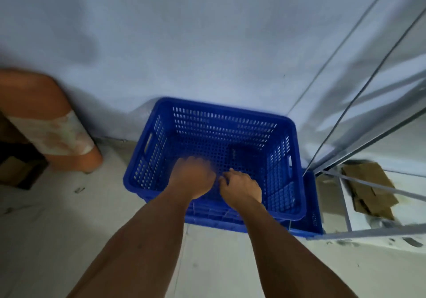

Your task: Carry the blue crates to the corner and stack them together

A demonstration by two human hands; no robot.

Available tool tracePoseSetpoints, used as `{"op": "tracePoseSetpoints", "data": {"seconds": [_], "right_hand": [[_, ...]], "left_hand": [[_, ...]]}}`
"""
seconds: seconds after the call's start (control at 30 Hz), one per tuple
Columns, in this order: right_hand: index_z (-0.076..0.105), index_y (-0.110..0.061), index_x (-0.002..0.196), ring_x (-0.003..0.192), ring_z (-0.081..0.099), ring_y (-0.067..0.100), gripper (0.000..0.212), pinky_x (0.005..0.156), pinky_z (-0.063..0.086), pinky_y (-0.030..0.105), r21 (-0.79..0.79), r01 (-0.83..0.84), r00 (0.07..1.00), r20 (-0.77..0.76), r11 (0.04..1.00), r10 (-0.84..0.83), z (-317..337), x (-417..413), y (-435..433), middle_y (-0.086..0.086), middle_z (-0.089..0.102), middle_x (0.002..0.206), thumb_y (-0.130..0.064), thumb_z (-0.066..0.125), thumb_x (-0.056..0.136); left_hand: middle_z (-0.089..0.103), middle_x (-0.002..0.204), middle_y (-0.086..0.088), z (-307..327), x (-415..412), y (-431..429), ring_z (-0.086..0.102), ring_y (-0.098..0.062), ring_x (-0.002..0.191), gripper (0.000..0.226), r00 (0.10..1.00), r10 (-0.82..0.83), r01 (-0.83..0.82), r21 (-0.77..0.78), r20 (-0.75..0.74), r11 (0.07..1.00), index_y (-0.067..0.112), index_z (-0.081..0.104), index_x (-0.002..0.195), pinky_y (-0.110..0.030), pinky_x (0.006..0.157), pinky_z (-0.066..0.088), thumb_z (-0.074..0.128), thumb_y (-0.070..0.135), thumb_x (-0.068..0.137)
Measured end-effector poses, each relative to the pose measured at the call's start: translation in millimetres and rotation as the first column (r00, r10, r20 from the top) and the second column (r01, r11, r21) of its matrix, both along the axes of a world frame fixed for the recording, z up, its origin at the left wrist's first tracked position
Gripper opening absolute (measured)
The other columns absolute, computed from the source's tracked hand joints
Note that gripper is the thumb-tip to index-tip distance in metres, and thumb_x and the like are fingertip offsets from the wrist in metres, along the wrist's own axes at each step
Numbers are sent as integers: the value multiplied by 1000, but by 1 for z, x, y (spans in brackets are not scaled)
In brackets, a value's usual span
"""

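Top blue crate (221, 136) sits nested on a lower blue crate (311, 219) on the floor (69, 228), in the corner against the wall (207, 44). Left hand (192, 177) and right hand (242, 188) curled at its near rim; grip blurred, cannot tell

Single head view, looking steeply down, close over blue crate (214, 159) against wall (207, 44).

Orange cylinder (43, 122) (taped) left, flattened cardboard (368, 189) right.
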State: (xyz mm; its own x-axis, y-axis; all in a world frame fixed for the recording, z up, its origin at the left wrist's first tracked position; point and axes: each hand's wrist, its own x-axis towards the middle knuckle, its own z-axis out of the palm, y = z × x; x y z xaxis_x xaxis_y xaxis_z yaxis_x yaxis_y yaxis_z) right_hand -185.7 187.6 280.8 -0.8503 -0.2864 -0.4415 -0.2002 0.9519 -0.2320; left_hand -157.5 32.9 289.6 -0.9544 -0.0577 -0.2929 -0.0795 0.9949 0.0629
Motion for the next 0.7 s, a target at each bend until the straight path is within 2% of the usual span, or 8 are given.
{"op": "tracePoseSetpoints", "data": {"seconds": [0.2,0.3,0.33,0.4,0.47,0.5,0.6,0.7], "right_hand": [[54,-27,142,141,41,24,50,105,45,44,-66,17,981,-191,998,-30,150,-8,-8,-4,38,160,-50,31,104],[48,-25,147,144,38,24,52,109,41,45,-115,2,961,-273,993,-34,233,-4,-10,-4,38,160,-48,32,104],[47,-24,148,143,38,23,52,110,39,44,-119,-12,951,-308,993,-26,260,-1,-11,-3,39,159,-47,31,104],[44,-24,150,145,36,21,53,114,34,42,-113,-31,926,-377,993,-14,312,6,-11,-3,35,162,-46,29,105],[42,-26,152,148,31,20,54,117,30,42,-110,-37,900,-436,993,-15,361,15,-11,-5,31,164,-48,28,105],[40,-26,153,150,29,19,55,118,28,41,-108,-39,887,-461,993,-15,385,20,-11,-5,30,164,-49,27,105],[40,-25,153,150,29,19,55,118,27,40,-107,-43,843,-538,993,-21,451,37,-7,-6,33,163,-49,26,105],[48,-23,148,143,39,20,51,112,33,39,-123,-40,781,-622,992,-46,506,56,-3,-4,44,156,-45,30,105]], "left_hand": [[62,134,-1,135,4,-14,56,-27,122,55,978,41,-40,8,-203,999,17,59,134,-46,101,40,29,47,99],[66,109,1,214,10,-18,59,-24,103,38,961,46,-44,13,-272,999,20,59,93,-40,86,40,30,44,96],[67,109,1,240,12,-19,59,-23,100,36,951,40,-42,1,-306,999,20,56,90,-39,85,40,30,44,96],[66,124,0,287,15,-20,59,-23,109,48,925,31,-39,-15,-380,999,17,65,110,-40,91,44,30,48,97],[57,144,-1,336,19,-18,55,-23,126,58,904,24,-37,-23,-426,999,20,58,138,-42,104,43,29,51,99],[52,150,-1,361,23,-17,51,-23,132,59,899,21,-36,-27,-437,999,21,53,144,-42,108,40,28,52,100],[49,153,0,430,33,-11,47,-24,137,60,872,10,-40,-52,-490,998,22,49,147,-42,110,37,27,53,101],[58,144,0,483,44,-8,54,-24,128,60,807,7,-65,-76,-590,995,22,57,139,-40,103,41,27,53,97]]}}
